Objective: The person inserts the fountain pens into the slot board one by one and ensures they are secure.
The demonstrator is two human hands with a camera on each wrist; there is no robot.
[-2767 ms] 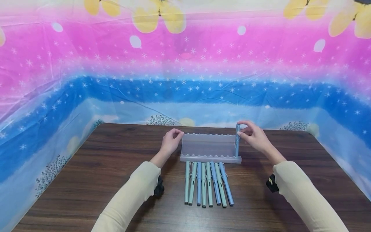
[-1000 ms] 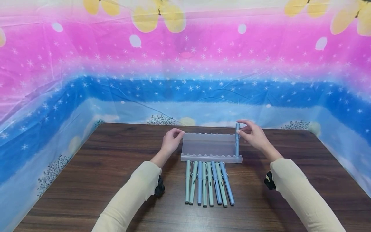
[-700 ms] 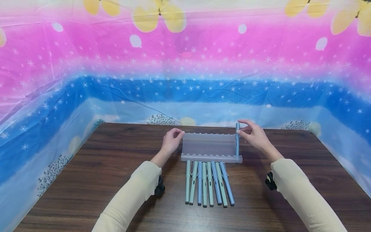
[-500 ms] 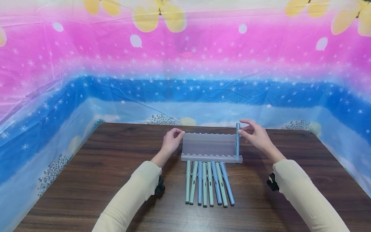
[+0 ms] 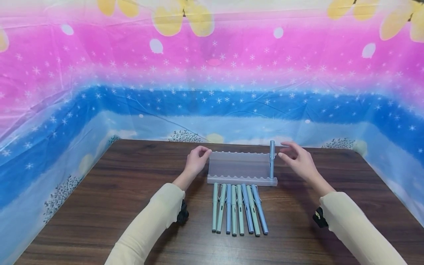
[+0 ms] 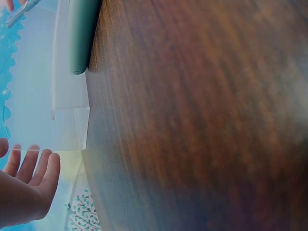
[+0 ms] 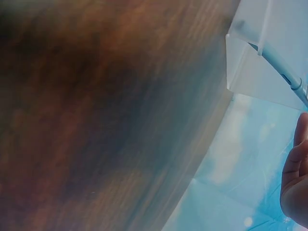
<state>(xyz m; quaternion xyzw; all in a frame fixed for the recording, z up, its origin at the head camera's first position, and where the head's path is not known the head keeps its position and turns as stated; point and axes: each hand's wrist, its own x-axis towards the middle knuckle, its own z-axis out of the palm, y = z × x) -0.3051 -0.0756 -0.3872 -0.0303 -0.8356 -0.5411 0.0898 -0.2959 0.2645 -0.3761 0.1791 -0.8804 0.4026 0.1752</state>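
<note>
A clear, scallop-edged pen rack (image 5: 238,165) stands on the table. My left hand (image 5: 196,160) pinches its upper left corner; in the left wrist view the fingers (image 6: 41,168) lie behind the panel. One blue capped pen (image 5: 272,160) leans upright in the rack's rightmost slot, its foot in the front ledge. Just right of that pen is my right hand (image 5: 299,160), thumb and fingers apart and holding nothing. The right wrist view shows the same pen (image 7: 281,65) slanting over the ledge. Several green pens (image 5: 234,211) and blue pens (image 5: 259,209) lie side by side before the rack.
The dark wood-grain table (image 5: 132,198) extends around the rack on every side. A patterned pink and blue cloth (image 5: 212,99) hangs along the table's back and sides.
My right hand has let go of the blue pen and drawn off to the right, fingers spreading. That pen stays standing in the slot. My left hand keeps its hold on the rack.
</note>
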